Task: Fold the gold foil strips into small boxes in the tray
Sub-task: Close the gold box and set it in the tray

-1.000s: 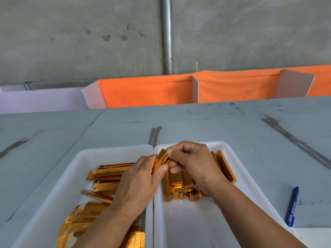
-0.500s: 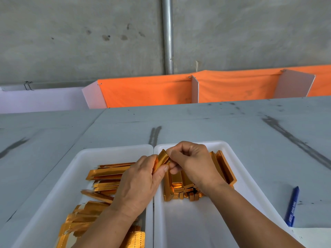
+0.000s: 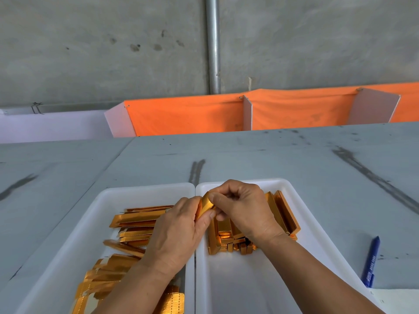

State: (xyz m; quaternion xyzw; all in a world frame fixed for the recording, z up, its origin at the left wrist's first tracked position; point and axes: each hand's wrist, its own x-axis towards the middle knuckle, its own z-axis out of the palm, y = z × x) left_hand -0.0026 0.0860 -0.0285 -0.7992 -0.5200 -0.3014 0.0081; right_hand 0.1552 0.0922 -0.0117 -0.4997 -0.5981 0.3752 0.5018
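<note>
Both hands hold one gold foil strip [image 3: 205, 206] above the seam between two white trays. My left hand [image 3: 174, 232] grips its lower part, thumb on the foil. My right hand [image 3: 243, 209] pinches its top end with curled fingers. The left tray [image 3: 127, 193] holds several flat gold strips [image 3: 136, 223] in a loose pile. The right tray [image 3: 301, 200] holds several folded gold boxes [image 3: 224, 236] at its far end, partly hidden under my right hand.
A blue pen [image 3: 370, 261] lies on the grey table to the right of the right tray. White paper [image 3: 399, 300] shows at the bottom right corner. Orange cloth-backed dividers [image 3: 186, 116] stand along the table's far edge below a concrete wall.
My right hand has shifted slightly left over the strip's top end, and the foil there looks more bent over. My left hand stays in place.
</note>
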